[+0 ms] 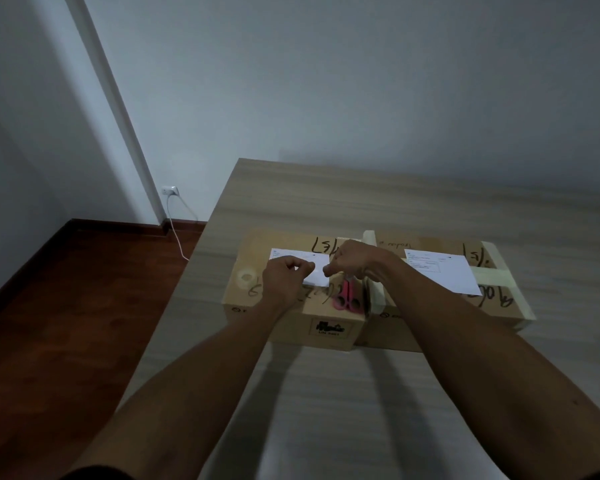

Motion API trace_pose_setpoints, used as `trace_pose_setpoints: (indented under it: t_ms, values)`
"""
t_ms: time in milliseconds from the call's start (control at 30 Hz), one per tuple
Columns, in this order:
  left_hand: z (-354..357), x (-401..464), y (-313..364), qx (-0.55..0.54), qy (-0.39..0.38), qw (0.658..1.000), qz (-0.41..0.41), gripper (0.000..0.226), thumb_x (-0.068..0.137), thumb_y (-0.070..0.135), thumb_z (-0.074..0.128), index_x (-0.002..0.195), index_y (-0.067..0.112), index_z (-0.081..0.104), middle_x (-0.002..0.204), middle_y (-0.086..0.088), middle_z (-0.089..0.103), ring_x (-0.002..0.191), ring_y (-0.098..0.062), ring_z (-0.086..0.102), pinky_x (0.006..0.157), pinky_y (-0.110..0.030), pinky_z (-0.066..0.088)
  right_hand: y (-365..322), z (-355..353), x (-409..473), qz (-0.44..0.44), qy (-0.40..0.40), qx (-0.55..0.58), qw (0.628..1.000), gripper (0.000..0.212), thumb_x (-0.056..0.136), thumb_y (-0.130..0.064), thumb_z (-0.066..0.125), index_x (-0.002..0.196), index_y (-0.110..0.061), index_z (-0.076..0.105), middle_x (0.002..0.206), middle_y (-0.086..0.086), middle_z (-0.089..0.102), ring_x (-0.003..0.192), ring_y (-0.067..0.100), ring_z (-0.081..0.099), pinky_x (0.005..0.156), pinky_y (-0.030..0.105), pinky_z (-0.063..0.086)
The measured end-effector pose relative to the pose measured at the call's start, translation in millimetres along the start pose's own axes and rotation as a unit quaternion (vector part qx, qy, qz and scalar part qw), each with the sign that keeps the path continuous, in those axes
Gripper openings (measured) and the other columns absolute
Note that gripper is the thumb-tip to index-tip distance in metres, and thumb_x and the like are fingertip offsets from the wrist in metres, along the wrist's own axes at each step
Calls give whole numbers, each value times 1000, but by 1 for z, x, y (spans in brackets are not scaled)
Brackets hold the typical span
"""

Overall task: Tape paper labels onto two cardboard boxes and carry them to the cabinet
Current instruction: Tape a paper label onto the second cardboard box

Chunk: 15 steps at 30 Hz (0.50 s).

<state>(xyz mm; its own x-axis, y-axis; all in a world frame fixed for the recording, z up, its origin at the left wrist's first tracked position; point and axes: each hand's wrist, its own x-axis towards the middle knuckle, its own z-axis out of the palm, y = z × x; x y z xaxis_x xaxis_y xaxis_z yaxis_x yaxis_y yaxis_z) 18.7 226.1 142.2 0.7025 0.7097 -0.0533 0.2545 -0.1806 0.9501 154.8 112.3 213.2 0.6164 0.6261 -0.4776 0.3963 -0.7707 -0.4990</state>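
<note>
Both hands (284,275) (352,259) pinch above label (317,271); scissors (347,296), tape roll (246,276) flank.

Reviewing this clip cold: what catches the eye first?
Both hands, left hand and right hand, meet over a white paper label on the left cardboard box. Pink scissors lie on that box just right of the label; a second labelled box sits alongside.
</note>
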Motion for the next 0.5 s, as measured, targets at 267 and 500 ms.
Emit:
trace_pose_setpoints:
  t_ms: [267,500]
  values:
    - [41,-10,-19,53,34,996,-62,19,87,30,76,77,14,80,70,2,74,66,-15,67,63,-28,48,15,17,18,56,-28,-61,996,19,81,-19,78,89,-7,68,90,9,74,76,21,71,62,30,55]
    - [52,-16,-22,109,61,989,-84,24,90,30,71,72,15,76,63,5,68,59,-11,62,58,-25,45,18,25,35,91,-62,-17,994,28,83,-3,72,108,0,61,74,16,77,61,28,76,67,45,64]
